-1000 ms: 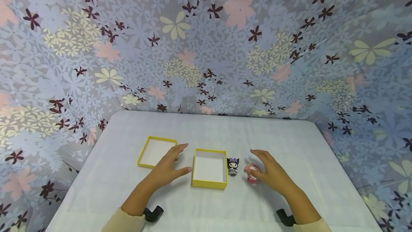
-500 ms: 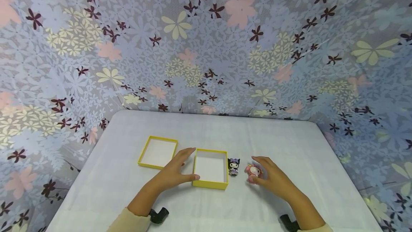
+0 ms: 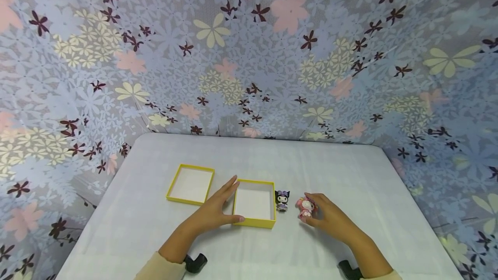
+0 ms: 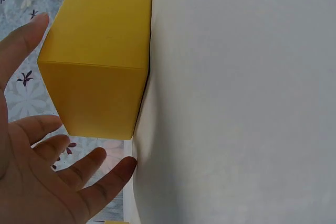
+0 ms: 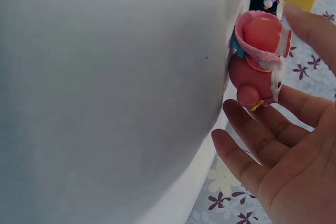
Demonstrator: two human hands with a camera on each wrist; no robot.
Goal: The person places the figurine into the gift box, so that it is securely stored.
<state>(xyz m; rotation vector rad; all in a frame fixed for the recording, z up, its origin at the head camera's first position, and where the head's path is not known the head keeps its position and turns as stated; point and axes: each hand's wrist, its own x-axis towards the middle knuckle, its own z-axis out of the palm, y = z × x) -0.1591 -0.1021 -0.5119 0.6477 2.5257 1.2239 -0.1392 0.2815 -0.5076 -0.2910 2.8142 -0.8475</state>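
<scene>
In the head view, my left hand (image 3: 214,211) is at the left side of a shallow yellow box (image 3: 254,223) with a white inside. Its thumb reaches the near left corner and its fingertips the far left one; the left wrist view shows these fingers spread beside the yellow wall (image 4: 100,98). My right hand (image 3: 330,217) surrounds a pink figurine (image 3: 306,208) lying on the table. Its thumb is by the figurine's feet and a fingertip by its head; firm contact cannot be made out. Between box and pink figurine lies a black-and-purple figurine (image 3: 282,201), close against the box.
A yellow-rimmed white lid or tray (image 3: 190,183) lies left of the box. All of it rests on a white-covered table (image 3: 249,154). Flowered fabric (image 3: 249,55) hangs behind the table. Black wrist devices (image 3: 196,263) show below the hands.
My left hand has moved right, up to the box. The fingers of my right hand have drawn in around the pink figurine. Both figurines and the box stay about where they were.
</scene>
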